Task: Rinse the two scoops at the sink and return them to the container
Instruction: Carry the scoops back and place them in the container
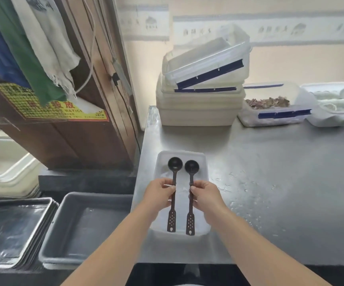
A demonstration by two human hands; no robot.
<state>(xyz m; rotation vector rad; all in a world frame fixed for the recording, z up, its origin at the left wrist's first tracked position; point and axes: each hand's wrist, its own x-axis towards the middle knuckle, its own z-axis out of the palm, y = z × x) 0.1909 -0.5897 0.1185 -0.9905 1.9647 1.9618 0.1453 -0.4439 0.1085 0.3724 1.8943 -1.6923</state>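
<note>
Two dark brown long-handled scoops lie side by side over a shallow translucent white container point(160, 162) on the steel counter. My left hand point(158, 196) pinches the handle of the left scoop point(174, 165) at mid-length. My right hand point(206, 196) pinches the handle of the right scoop point(191, 167) the same way. Both round bowls point away from me, and the perforated handle ends reach the container's near rim. No sink is in view.
The steel counter point(280, 182) is wet with droplets to the right. A stack of white lidded boxes point(200, 106) stands at the back, with more boxes point(276, 114) beside it. Left of the counter sit a grey tub point(63, 223), stacked metal trays point(12, 230) and a brown cabinet point(74, 137).
</note>
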